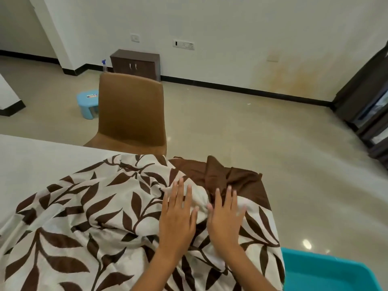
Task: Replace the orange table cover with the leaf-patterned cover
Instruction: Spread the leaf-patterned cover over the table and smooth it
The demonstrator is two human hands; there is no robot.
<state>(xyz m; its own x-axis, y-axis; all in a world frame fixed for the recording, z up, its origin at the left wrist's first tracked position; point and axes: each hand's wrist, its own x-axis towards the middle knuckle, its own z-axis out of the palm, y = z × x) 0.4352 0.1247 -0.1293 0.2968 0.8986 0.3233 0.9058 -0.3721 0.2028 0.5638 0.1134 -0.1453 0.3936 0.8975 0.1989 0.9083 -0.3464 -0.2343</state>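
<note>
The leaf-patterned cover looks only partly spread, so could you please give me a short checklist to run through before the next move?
1. Both hands flat on the cloth: ok. The left hand and right hand press the leaf-patterned cover with straight fingers.
2. Cover smooth: not ok. It is bunched and wrinkled around the hands.
3. Far corner laid out: not ok. The plain brown border is crumpled there.
4. Whole table covered: not ok. A bare stretch of table shows at the far left.
5. Orange cover removed: cannot tell. None is in view.
6. Chair clear of the cloth: cannot tell. The cover's far edge hides the seat front.
</note>
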